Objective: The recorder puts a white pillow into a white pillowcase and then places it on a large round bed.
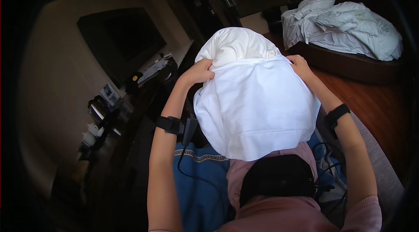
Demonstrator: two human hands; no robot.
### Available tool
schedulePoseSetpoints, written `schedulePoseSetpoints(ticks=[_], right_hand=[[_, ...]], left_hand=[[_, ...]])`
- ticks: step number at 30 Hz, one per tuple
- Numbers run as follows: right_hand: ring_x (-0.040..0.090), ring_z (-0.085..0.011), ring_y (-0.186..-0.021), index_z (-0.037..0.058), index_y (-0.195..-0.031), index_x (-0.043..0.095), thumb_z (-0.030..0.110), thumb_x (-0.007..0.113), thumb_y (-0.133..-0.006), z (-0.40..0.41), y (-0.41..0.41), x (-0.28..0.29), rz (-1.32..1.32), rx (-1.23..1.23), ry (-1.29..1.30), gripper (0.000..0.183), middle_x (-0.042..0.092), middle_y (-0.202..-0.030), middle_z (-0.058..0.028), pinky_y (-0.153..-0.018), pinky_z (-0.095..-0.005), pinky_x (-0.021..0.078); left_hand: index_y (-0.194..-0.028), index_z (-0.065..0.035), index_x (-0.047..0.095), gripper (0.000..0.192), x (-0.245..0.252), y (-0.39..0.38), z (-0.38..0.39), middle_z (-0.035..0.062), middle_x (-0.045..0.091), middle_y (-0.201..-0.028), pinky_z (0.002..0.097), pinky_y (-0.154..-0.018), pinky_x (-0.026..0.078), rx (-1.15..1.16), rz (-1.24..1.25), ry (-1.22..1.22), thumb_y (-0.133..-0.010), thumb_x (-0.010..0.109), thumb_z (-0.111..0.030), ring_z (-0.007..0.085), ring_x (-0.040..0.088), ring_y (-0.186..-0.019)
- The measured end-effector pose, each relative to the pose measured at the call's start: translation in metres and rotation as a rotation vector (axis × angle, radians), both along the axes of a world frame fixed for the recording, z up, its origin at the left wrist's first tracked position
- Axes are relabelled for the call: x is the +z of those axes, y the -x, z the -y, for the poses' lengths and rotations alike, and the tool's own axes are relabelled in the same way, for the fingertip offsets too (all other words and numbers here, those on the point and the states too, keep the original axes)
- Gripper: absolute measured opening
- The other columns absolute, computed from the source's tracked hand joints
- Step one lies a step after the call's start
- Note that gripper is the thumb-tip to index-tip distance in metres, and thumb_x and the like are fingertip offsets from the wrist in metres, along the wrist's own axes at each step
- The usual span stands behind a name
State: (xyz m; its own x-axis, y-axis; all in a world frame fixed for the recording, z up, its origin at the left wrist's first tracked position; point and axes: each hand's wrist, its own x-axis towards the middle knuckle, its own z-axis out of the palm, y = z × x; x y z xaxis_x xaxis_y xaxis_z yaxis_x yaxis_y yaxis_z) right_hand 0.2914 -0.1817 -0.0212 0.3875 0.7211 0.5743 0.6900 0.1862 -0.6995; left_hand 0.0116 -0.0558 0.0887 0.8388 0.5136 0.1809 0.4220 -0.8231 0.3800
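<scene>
A white pillow (pixel 239 43) bulges from the open end of a white pillowcase (pixel 258 101), which hangs down in front of my body. My left hand (pixel 201 71) grips the fabric at the upper left edge, thumb and fingers pinched together. At the upper right edge, my right hand (pixel 297 65) is closed on the case's rim, its fingertips partly hidden by the cloth. The far part of the pillow lies outside the case. How much of it sits within the case cannot be told.
A blue cloth with a patterned band (pixel 203 156) lies below me. Rumpled white bedding (pixel 347 25) is heaped on a bed at the far right. Along the left wall run a dark counter with a kettle (pixel 98 109) and teapots (pixel 91 133), and a television (pixel 121 38). Black cables hang near both arms.
</scene>
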Motion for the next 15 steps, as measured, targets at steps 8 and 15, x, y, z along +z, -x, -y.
schedulePoseSetpoints(ticks=[8, 15], right_hand=[[0.057, -0.0238, -0.069, 0.0043, -0.087, 0.058, 0.024, 0.054, -0.067, 0.008, -0.002, -0.004, -0.024, 0.025, -0.011, 0.028, 0.059, -0.076, -0.015, -0.065, -0.0301, 0.0424], [0.057, -0.022, -0.07, 0.0043, -0.088, 0.058, 0.023, 0.054, -0.068, 0.016, -0.011, -0.016, -0.082, 0.035, -0.041, 0.028, 0.059, -0.076, -0.0139, -0.065, -0.0294, 0.0424]], left_hand=[[-0.125, -0.0099, 0.019, 0.07, -0.015, 0.013, 0.05, 0.0107, 0.043, -0.051, 0.0268, -0.058, 0.039, 0.021, 0.315, -0.157, -0.061, 0.047, -0.004, 0.0201, 0.047, -0.051], [-0.12, -0.0151, 0.034, 0.06, -0.019, 0.008, 0.068, 0.0135, 0.042, -0.06, 0.031, -0.061, 0.04, -0.052, 0.137, -0.594, -0.063, 0.049, -0.003, 0.0276, 0.046, -0.055]])
